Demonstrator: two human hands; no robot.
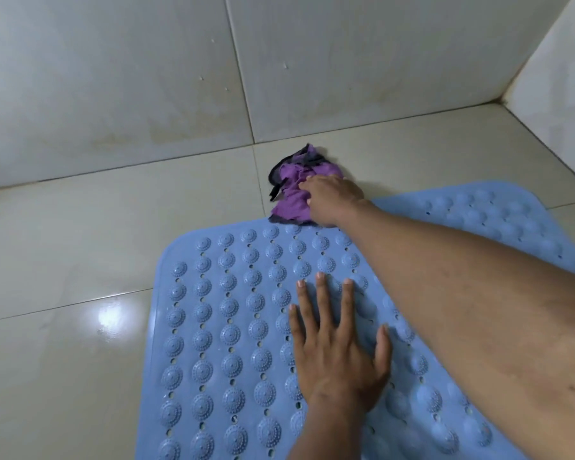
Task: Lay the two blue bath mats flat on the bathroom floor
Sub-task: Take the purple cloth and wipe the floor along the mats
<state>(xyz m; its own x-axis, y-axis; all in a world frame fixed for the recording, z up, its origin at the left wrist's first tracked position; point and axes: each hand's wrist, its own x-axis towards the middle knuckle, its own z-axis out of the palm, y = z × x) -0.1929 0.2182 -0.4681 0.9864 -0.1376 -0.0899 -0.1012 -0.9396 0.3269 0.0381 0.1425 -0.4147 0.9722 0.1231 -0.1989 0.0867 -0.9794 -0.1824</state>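
Observation:
A blue bath mat [233, 330] with raised round bumps and small holes lies flat on the tiled floor in the lower middle. A second blue bath mat [485, 210] lies behind and to the right of it, partly hidden by my right forearm. My left hand [339, 346] rests palm down on the near mat with fingers spread. My right hand [332, 197] reaches across to a crumpled purple and black cloth [292, 190] just beyond the mats' far edge and presses or grips it; the fingers are partly hidden in the fabric.
Pale glossy floor tiles [80, 260] stretch to the left of the mats, with a light glare. A tiled wall [146, 78] rises behind the cloth, and a second wall [561, 78] meets it at the right corner.

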